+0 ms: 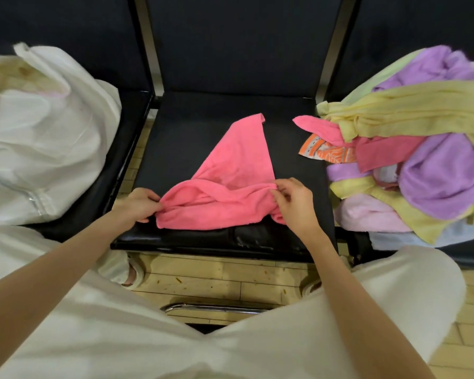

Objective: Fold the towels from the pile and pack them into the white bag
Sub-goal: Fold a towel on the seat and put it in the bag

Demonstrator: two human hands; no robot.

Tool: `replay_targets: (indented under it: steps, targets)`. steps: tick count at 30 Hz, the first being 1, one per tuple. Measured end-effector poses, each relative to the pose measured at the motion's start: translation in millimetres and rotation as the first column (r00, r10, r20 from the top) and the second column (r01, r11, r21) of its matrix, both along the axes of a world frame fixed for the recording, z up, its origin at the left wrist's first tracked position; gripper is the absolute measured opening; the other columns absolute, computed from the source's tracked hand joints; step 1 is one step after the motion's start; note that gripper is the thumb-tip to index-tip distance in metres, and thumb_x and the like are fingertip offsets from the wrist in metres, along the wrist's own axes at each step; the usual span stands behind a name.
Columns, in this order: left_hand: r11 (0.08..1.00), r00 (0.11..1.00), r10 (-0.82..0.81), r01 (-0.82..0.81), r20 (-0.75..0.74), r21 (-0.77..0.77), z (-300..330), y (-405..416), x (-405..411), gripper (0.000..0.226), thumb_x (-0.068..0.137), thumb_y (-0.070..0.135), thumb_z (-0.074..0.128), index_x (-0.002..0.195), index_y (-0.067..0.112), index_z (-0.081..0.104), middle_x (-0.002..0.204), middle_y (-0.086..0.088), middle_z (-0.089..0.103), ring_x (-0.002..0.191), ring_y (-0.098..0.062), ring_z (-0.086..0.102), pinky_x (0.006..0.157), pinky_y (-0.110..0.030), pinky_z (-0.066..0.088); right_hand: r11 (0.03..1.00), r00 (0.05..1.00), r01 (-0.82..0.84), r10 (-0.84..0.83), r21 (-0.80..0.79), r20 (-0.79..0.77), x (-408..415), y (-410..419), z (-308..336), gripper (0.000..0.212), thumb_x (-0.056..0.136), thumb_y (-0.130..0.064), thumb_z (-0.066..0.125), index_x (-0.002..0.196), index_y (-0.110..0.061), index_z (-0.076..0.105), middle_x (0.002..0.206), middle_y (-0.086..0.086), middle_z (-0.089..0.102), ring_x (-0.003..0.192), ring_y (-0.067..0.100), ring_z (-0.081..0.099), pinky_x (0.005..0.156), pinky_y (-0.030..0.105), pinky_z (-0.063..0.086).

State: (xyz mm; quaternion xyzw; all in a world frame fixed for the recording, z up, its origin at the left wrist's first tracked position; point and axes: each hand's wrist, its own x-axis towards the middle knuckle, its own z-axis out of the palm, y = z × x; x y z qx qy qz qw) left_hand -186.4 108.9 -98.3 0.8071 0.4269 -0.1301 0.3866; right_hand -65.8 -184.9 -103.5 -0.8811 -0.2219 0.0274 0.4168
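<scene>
Pink towel (230, 184) lying bunched on black seat (192, 132), twisted along near edge. Left hand (140, 205) pinching left corner, right hand (293, 203) pinching right corner. Judgement: pulling corners apart, untwisting, flattening before folding. White bag (39, 149) left of seat; towel pile (422, 149) right.

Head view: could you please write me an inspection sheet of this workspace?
Surface: black chair seat, worn at its front edge.
Job's things: pink towel rumpled on the seat; towel pile on the right seat; white bag on the left seat.
Clutter: orange patterned cloth at the pile's edge.
Grips: left hand and right hand each pinch the pink towel's near edge.
Cables: nothing seen.
Surroundings: wooden floor, dark chair backs.
</scene>
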Motion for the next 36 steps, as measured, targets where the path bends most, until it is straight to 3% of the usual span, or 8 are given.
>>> replay_targets:
  steps: [15, 18, 22, 25, 27, 30, 33, 36]
  targets:
    - [0.990, 0.982, -0.055, 0.030, 0.181, 0.140, 14, 10, -15, 0.017, 0.077, 0.015, 0.079, 0.070, 0.012, 0.064, 0.075, -0.011, 0.067, 0.069, -0.026, 0.066, 0.071, -0.038, 0.059, 0.996, 0.994, 0.083, -0.084, 0.020, 0.074, -10, 4, 19, 0.012, 0.086, -0.002, 0.063, 0.097, -0.004, 0.068, 0.087, 0.006, 0.061, 0.075, 0.025, 0.064, 0.071, 0.032, 0.050]
    - [0.994, 0.975, 0.028, -0.051, 0.220, 0.100, 19, 13, -20, 0.019, 0.082, 0.012, 0.074, 0.070, 0.010, 0.060, 0.073, -0.016, 0.067, 0.059, -0.022, 0.065, 0.059, -0.032, 0.059, 0.993, 0.990, 0.114, -0.116, 0.023, 0.080, -12, 5, 25, 0.012, 0.088, -0.003, 0.060, 0.098, -0.002, 0.067, 0.089, 0.012, 0.063, 0.074, 0.021, 0.060, 0.069, 0.026, 0.043]
    - [0.987, 0.976, 0.102, -0.124, 0.194, 0.100, 26, 27, -28, 0.014, 0.081, 0.009, 0.074, 0.073, 0.004, 0.063, 0.056, -0.012, 0.067, 0.056, -0.021, 0.068, 0.064, -0.035, 0.060, 0.981, 0.970, 0.187, -0.193, 0.057, 0.146, -7, -4, 30, 0.019, 0.095, -0.011, 0.052, 0.099, 0.002, 0.065, 0.090, 0.018, 0.062, 0.077, 0.026, 0.057, 0.071, 0.028, 0.039]
    - [0.973, 0.945, 0.212, -0.228, 0.250, 0.036, 43, 30, -26, 0.013, 0.082, 0.009, 0.071, 0.081, 0.004, 0.059, 0.060, -0.012, 0.065, 0.047, -0.014, 0.063, 0.043, -0.021, 0.053, 0.970, 0.955, 0.234, -0.241, 0.065, 0.173, 0, -9, 35, 0.031, 0.096, -0.020, 0.044, 0.097, 0.002, 0.065, 0.091, 0.019, 0.065, 0.088, 0.028, 0.057, 0.074, 0.024, 0.034]
    - [0.947, 0.880, 0.313, -0.320, 0.358, -0.042, 62, 26, -20, 0.011, 0.083, 0.005, 0.066, 0.079, 0.007, 0.056, 0.063, -0.012, 0.062, 0.041, -0.010, 0.059, 0.037, -0.018, 0.048, 0.955, 0.943, 0.262, -0.284, 0.139, 0.175, 3, -5, 46, 0.034, 0.096, -0.025, 0.041, 0.091, 0.001, 0.063, 0.086, 0.018, 0.065, 0.085, 0.025, 0.056, 0.072, 0.023, 0.031]
    - [0.870, 0.647, 0.487, -0.421, 0.587, -0.257, 105, 16, -6, 0.018, 0.080, 0.001, 0.063, 0.073, 0.012, 0.051, 0.067, -0.008, 0.056, 0.045, -0.011, 0.056, 0.037, -0.017, 0.045, 0.912, 0.912, 0.311, -0.366, 0.266, 0.187, 4, 2, 74, 0.026, 0.099, -0.021, 0.043, 0.081, -0.007, 0.056, 0.073, 0.011, 0.061, 0.076, 0.026, 0.055, 0.069, 0.025, 0.030]
    - [0.853, 0.408, 0.501, -0.380, 0.763, -0.357, 153, 7, 9, 0.022, 0.078, -0.001, 0.060, 0.068, 0.016, 0.049, 0.067, -0.001, 0.053, 0.055, -0.010, 0.055, 0.045, -0.021, 0.045, 0.861, 0.893, 0.309, -0.409, 0.405, 0.188, 8, 7, 100, 0.018, 0.099, -0.021, 0.043, 0.088, -0.013, 0.055, 0.073, 0.009, 0.060, 0.074, 0.026, 0.057, 0.071, 0.031, 0.040]
    - [0.879, 0.307, 0.465, -0.273, 0.831, -0.391, 195, 8, 23, 0.019, 0.077, -0.002, 0.056, 0.068, 0.014, 0.056, 0.073, -0.004, 0.059, 0.069, -0.016, 0.060, 0.061, -0.026, 0.053, 0.792, 0.881, 0.320, -0.450, 0.519, 0.144, 16, 17, 125, 0.015, 0.095, -0.024, 0.044, 0.090, -0.015, 0.054, 0.080, 0.017, 0.061, 0.077, 0.030, 0.058, 0.073, 0.037, 0.045]
